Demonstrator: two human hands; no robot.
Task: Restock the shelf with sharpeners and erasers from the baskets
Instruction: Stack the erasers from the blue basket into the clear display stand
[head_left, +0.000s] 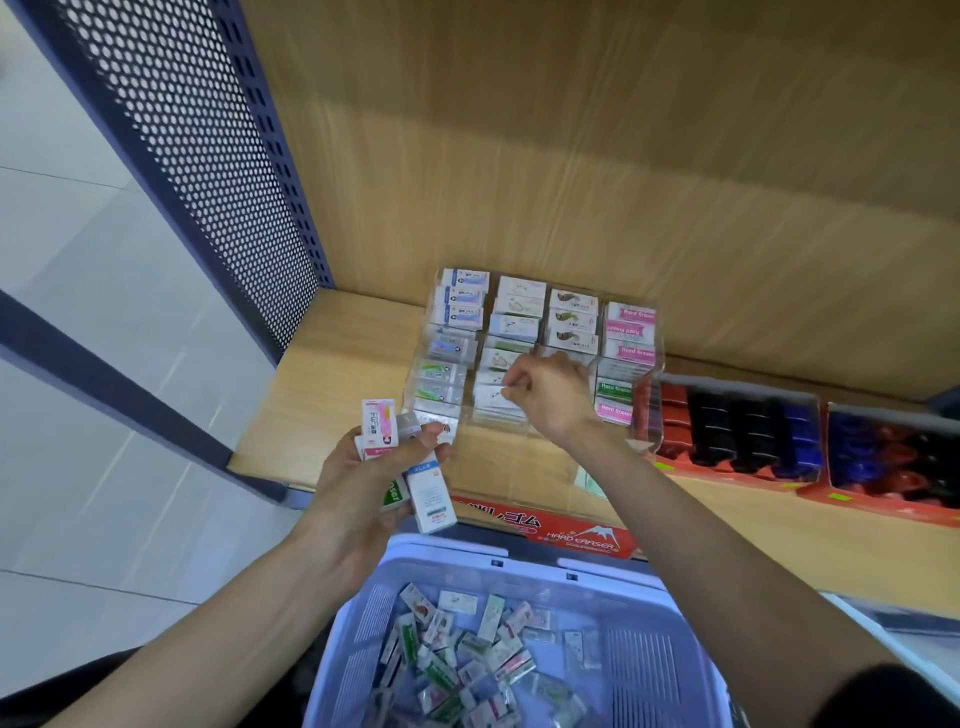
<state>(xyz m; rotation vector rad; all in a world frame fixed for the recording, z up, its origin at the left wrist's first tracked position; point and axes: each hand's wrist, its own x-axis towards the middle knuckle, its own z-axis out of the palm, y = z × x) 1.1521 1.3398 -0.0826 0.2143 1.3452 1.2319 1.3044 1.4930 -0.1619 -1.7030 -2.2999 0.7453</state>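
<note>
Right hand (545, 395) pinches eraser (491, 397) over tray (655, 358) second column; left hand (358, 483) beside tray clutches spare erasers (379, 428).

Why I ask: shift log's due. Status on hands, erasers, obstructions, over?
Left hand gripping several eraser boxes. Right hand pinching one eraser into clear organizer. Basket holds more; nothing blocking.
</note>
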